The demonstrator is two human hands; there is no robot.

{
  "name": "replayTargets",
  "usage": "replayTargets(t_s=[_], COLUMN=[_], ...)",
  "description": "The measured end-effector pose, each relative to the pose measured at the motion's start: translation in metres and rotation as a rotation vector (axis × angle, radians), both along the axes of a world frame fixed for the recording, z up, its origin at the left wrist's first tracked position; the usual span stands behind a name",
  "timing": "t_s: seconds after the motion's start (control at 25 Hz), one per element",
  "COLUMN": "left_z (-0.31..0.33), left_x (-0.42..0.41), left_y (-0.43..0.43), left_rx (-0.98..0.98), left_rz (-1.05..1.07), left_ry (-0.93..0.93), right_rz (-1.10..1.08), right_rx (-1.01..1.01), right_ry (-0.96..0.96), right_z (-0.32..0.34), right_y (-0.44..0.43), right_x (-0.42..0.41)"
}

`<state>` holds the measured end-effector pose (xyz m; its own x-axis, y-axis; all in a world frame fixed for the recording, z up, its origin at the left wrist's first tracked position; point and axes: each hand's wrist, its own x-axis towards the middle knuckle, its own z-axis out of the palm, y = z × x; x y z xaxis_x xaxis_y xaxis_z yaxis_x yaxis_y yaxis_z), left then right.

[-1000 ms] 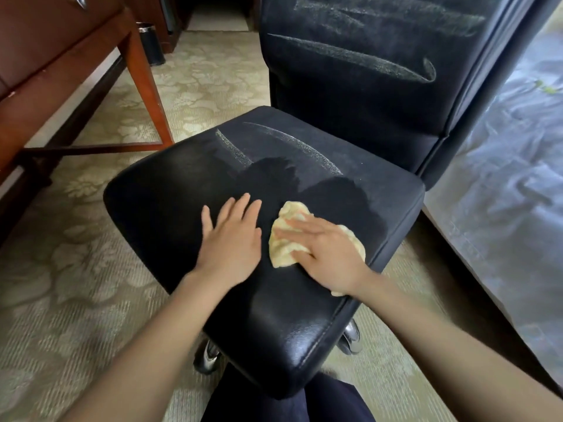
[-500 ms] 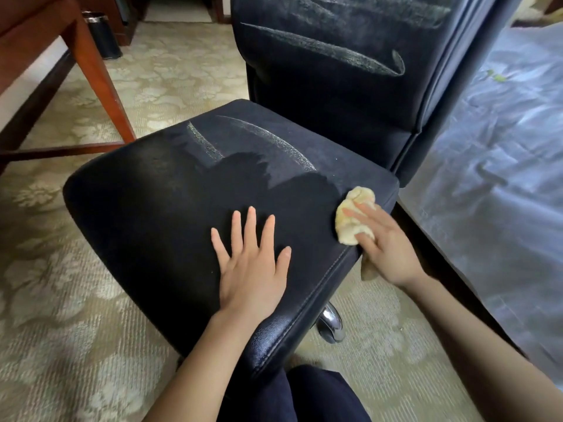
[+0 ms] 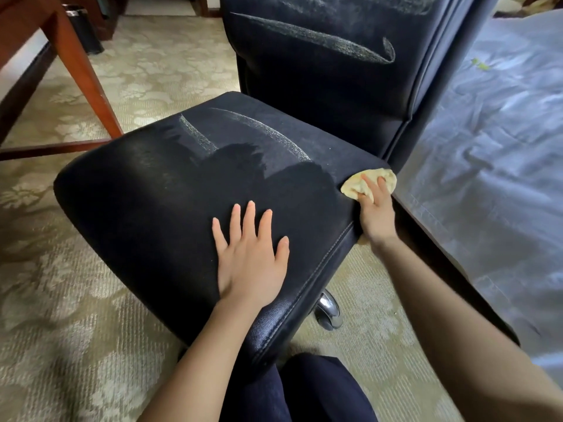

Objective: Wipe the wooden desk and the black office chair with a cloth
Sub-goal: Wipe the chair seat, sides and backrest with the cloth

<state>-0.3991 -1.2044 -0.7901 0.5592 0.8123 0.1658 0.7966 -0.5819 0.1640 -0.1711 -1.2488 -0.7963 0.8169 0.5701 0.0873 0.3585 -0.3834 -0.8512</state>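
Chair point(image 3: 146, 214) black, pale-streaked, cloth point(image 3: 353, 187) yellow, crumpled

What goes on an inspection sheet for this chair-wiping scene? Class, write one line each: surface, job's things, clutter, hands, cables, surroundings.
Surface: black chair seat, pale streaks and a darker patch; backrest streaked too.
Job's things: yellow cloth at the seat's right edge; wooden desk leg upper left.
Clutter: nothing seen.
Hands: left hand flat on the seat; right hand holds the cloth.
Cables: nothing seen.
Surroundings: patterned carpet, black bin, plastic sheet on the right.
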Motion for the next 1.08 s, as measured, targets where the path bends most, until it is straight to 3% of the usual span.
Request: replayTargets(t_s=[0.2,0.4,0.52,0.8,1.08], left_z=[-0.001,-0.001,0.000,0.001,0.002], left_x=[-0.005,-0.016,-0.023,-0.031,-0.031], left_y=[0.000,0.006,0.010,0.018,0.017], left_rx=[0.020,0.011,0.007,-0.017,-0.046], left_rz=[0.002,-0.033,-0.051,-0.070,-0.064], left_ry=[-0.012,-0.031,-0.043,-0.072,-0.117], right_rz=[0.103,0.306,0.437,0.367,0.249], right_rx=[0.263,0.278,0.254,0.038,-0.220], right_ry=[-0.080,-0.112,-0.228,-0.365,-0.293], right_z=[-0.017,-0.039,-0.043,-0.018,0.011], right_y=[-0.043,-0.078,-0.083,-0.048,0.010], right_x=[-0.119,-0.191,-0.158,-0.031,0.068])
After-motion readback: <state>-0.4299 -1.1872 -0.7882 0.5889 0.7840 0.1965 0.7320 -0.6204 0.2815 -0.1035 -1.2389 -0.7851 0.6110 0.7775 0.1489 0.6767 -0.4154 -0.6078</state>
